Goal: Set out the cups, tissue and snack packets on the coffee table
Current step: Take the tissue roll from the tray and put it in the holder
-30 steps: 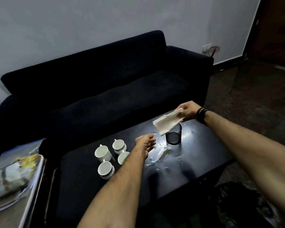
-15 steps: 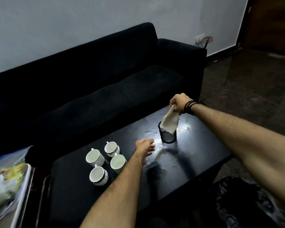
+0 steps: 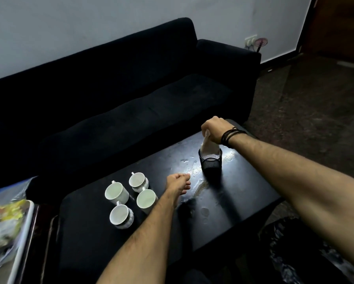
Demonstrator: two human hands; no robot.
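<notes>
Several white cups (image 3: pixel 116 192) stand grouped on the left half of the black coffee table (image 3: pixel 243 201). A black mesh holder (image 3: pixel 210 162) stands on the table's far right part. My right hand (image 3: pixel 214 129) is directly above it, gripping the top of a folded white tissue (image 3: pixel 208 147) whose lower end is inside the holder. My left hand (image 3: pixel 178 184) hovers low over the table between the cups and the holder, fingers loosely curled and holding nothing.
A black sofa (image 3: pixel 120 103) runs along the far side of the table. At the left edge a tray (image 3: pixel 22 234) holds snack packets (image 3: pixel 4 220). A wall socket (image 3: pixel 250 41) sits on the right wall. Wet patches glisten on the tabletop near the holder.
My right hand has brought the tissue down from above the holder and pushed its lower end into it. My left hand has stayed near the cups.
</notes>
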